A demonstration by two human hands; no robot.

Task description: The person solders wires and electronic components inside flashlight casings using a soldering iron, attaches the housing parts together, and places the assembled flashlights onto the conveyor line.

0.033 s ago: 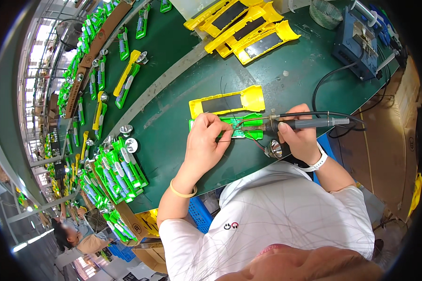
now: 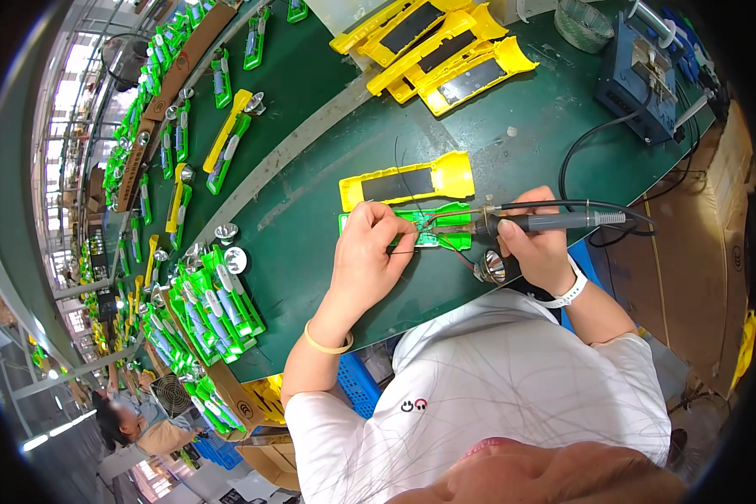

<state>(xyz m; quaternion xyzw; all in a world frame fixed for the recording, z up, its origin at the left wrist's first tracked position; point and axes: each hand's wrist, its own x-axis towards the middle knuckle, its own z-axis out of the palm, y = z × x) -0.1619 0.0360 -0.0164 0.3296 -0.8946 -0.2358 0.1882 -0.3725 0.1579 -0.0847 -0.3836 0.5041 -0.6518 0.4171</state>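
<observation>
A green flashlight half-shell (image 2: 460, 238) lies in front of me with a small green circuit board (image 2: 428, 240) inside it. My left hand (image 2: 368, 254) is closed in a pinch at the board's left side, on what looks like a thin black wire (image 2: 405, 252). In my right hand (image 2: 536, 250) is a soldering iron (image 2: 563, 221), its tip pointing left onto the board. Red and dark leads run from the board toward a shiny reflector (image 2: 492, 267) below the iron. Just beyond the green shell rests a yellow half-shell (image 2: 455, 175) with a dark panel.
Several yellow half-shells (image 2: 479, 76) are piled at the far side. A blue soldering station (image 2: 634, 84) and a mesh basket (image 2: 584, 27) stand at far right. Green shells with reflectors (image 2: 214, 307) are heaped on the left. Another person (image 2: 155, 424) is at lower left.
</observation>
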